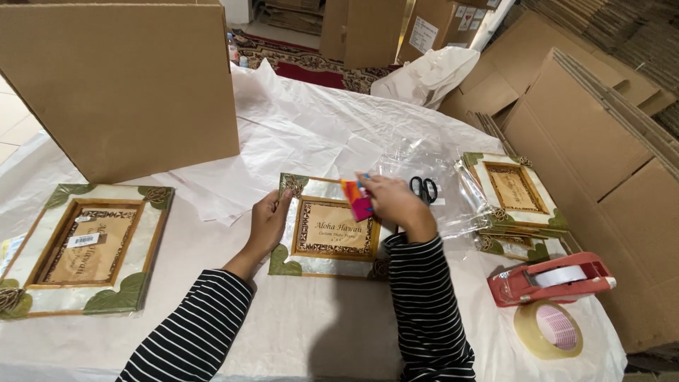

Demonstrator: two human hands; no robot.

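Your left hand (267, 225) gripped the left edge of a picture frame (329, 230) that lay flat near the middle of the bench (318, 332). Your right hand (393, 201) pinched a small orange and pink card (357, 199) over the frame's top right corner. Scissors (424, 188) lay on clear plastic wrap just beyond that hand. A stack of wrapped frames (513, 194) sat by the right edge, a second frame (85, 247) by the left, and a red tape dispenser (552, 277) and tape roll (548, 328) at the near right corner.
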